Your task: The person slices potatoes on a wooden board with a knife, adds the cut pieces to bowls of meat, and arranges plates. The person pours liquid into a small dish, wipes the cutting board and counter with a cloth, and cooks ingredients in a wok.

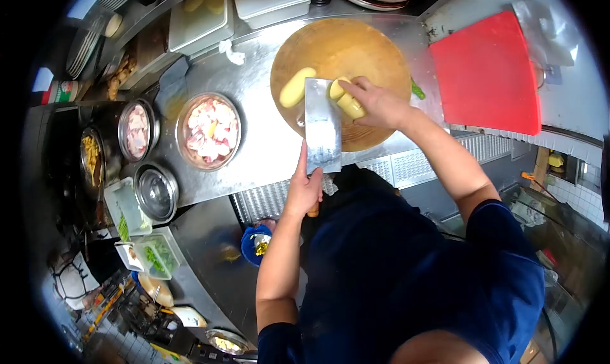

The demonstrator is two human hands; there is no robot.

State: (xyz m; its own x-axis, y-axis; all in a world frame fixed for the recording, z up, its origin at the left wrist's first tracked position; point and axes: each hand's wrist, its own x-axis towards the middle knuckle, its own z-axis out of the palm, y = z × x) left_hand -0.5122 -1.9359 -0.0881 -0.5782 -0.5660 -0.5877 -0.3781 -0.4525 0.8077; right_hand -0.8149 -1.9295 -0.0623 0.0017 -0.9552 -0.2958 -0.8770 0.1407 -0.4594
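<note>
My left hand is closed round the wooden handle of a cleaver, one finger laid along the blade. The broad blade reaches over the near edge of a round wooden chopping board. On the board, my right hand grips a cut peeled potato, just right of the blade. A cut face of the potato shows toward the cleaver. Left of the blade lies a whole peeled potato, untouched by either hand.
A steel bowl of raw meat pieces stands left of the board. Red cutting boards lean at the right. Lidded white containers line the back. A blue bucket with scraps sits below the counter edge. Green pepper lies beside the board.
</note>
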